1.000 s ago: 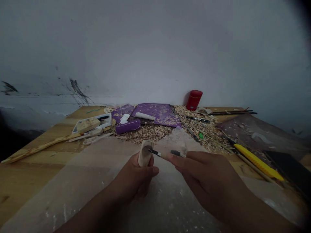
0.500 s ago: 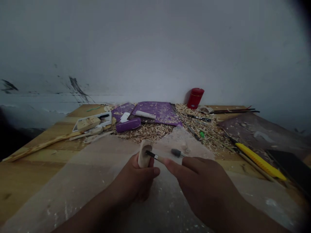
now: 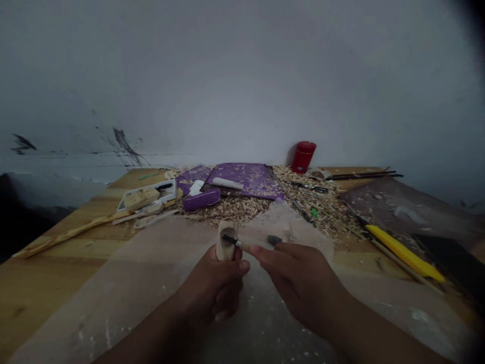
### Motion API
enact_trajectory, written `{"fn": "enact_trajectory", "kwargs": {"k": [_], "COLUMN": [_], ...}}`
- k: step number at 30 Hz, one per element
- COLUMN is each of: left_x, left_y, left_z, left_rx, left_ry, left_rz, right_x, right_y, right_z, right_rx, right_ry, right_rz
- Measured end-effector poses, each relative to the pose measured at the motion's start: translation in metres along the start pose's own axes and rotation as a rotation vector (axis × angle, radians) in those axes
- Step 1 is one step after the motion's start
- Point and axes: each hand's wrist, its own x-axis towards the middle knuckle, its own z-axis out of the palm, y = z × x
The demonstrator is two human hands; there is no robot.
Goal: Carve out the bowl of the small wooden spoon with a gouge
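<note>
My left hand [image 3: 217, 280] is wrapped round a pale piece of wood [image 3: 226, 252] with a hollow cut into its upper face, held upright. In my right hand [image 3: 297, 270] is a carving gouge [image 3: 232, 240], gripped by its wooden handle with the index finger stretched along it. The gouge's dark metal tip reaches into the hollow; its cutting edge is too small to make out. Just behind my right hand lies a small tool with a dark grey head [image 3: 273, 239], partly hidden by the hand.
Wood shavings [image 3: 242, 208] lie thick across the back. Among them are a purple folder [image 3: 261, 178], a purple roll [image 3: 200, 199] and a red canister [image 3: 303, 157]. On the left is a white tray [image 3: 175, 189] beside a long stick [image 3: 71, 235]; a yellow-handled tool [image 3: 405, 252] lies right.
The gouge tip has shifted slightly left within the hollow, and my right hand has moved a little left with it. My left hand still grips the wood. The camera view has tilted slightly.
</note>
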Motion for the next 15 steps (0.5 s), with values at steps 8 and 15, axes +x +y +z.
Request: {"fn": "enact_trajectory", "kwargs": {"k": [8, 15], "left_x": [0.006, 0.007], "left_y": [0.0, -0.001], "left_z": [-0.008, -0.008], "left_rx": [-0.06, -0.003], "left_ry": [-0.072, -0.038], "left_rz": [0.059, 0.069], "right_x": [0.005, 0.0], "right_y": [-0.006, -0.014], "right_z": [-0.019, -0.017], "right_rx": [0.2, -0.039], "right_ry": [-0.024, -0.087], "right_rz": [0.141, 0.072]}}
